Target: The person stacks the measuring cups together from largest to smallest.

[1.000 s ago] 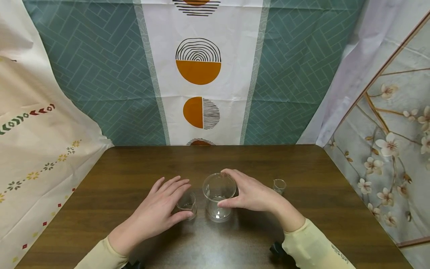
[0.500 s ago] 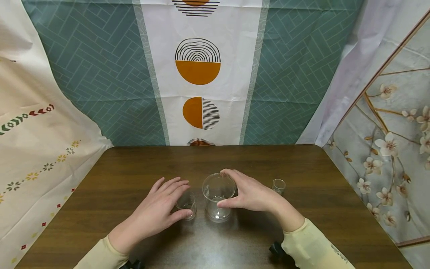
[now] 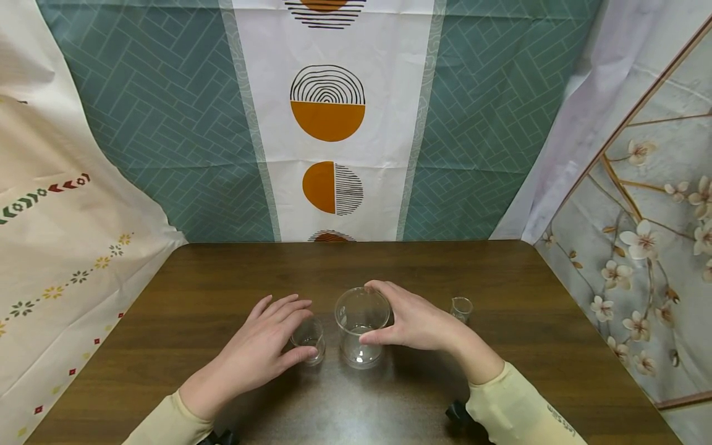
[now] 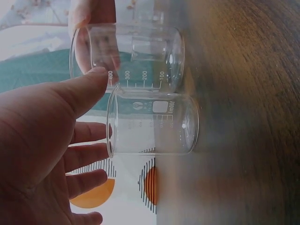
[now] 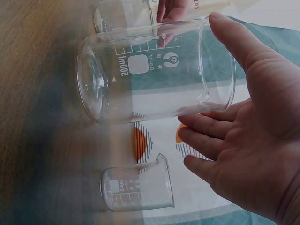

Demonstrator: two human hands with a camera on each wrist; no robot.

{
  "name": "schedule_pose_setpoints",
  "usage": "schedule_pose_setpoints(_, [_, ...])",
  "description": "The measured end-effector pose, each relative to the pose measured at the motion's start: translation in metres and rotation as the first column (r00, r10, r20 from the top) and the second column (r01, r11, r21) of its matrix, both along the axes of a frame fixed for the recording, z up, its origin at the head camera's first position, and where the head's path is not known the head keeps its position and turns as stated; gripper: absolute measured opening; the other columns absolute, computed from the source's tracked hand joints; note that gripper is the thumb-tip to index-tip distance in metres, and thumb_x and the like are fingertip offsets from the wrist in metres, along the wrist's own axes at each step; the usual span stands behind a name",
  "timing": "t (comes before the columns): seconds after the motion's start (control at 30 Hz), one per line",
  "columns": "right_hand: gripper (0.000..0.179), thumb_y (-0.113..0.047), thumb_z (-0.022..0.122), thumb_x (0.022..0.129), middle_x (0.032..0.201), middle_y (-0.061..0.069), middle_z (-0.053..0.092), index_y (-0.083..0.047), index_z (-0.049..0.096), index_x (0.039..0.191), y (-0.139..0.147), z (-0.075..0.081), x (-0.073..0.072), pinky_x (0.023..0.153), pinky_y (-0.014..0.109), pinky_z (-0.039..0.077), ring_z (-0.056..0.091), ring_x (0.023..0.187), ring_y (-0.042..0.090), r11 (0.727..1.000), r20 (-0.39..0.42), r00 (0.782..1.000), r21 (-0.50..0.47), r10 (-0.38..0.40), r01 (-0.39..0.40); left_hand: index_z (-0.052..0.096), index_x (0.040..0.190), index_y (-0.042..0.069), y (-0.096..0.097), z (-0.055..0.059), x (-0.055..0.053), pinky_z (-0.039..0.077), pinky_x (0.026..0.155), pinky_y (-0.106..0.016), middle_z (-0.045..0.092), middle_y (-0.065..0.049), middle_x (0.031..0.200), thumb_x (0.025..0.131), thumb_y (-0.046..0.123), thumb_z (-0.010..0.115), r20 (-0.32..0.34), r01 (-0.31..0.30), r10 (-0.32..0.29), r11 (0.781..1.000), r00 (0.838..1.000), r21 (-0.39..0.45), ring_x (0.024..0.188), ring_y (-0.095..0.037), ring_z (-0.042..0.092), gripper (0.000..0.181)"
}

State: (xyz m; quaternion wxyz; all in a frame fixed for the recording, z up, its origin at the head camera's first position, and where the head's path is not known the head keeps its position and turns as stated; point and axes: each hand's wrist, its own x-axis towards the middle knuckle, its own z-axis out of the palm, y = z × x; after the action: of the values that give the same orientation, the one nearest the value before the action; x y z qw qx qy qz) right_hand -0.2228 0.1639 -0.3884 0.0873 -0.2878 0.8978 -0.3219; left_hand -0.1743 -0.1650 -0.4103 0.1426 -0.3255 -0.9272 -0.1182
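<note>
Standing upright on the dark wooden tabletop (image 3: 222, 278), all three glass beakers show no liquid in any view; judging from that, the work is at its start: both hands have taken their places, nothing is lifted or tipped, and any pouring or moving remains undone. The right hand (image 3: 414, 321) curls its thumb and fingers round the large beaker (image 3: 361, 334) near the tabletop's middle. The left hand (image 3: 261, 352) cups the medium beaker (image 3: 309, 339) just left of it, thumb on the near wall and fingers reaching round the far side, so it appears to hold the glass lightly. The small beaker (image 3: 462, 308) stands apart to the right, untouched.

Only the head view gives the whole layout and both sleeves. The left wrist view shows the printed scale on the medium beaker (image 4: 152, 124) and the thumb (image 4: 79, 91) meeting its rim, with the large beaker (image 4: 126, 58) close behind it. The right wrist view reads the large beaker (image 5: 154, 70) markings and shows the small beaker (image 5: 137, 188) with its spout.
</note>
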Motion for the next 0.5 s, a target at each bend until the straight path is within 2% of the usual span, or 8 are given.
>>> schedule_pose_setpoints(0.5, [0.1,-0.065,0.088,0.086,0.16,0.003,0.055,-0.017,0.047,0.164,0.0001,-0.0009,-0.0004,0.118,0.055,0.046,0.055,0.147,0.031,1.0,-0.001,1.0,-0.007,0.002,-0.002,0.07,0.137,0.008,0.0002,-0.0014,-0.0013,0.034,0.119,-0.074,0.065,-0.009,0.151,0.097,0.047,0.086,0.0,0.0,0.0,1.0,1.0,-0.005,0.149,-0.04,0.053,0.058])
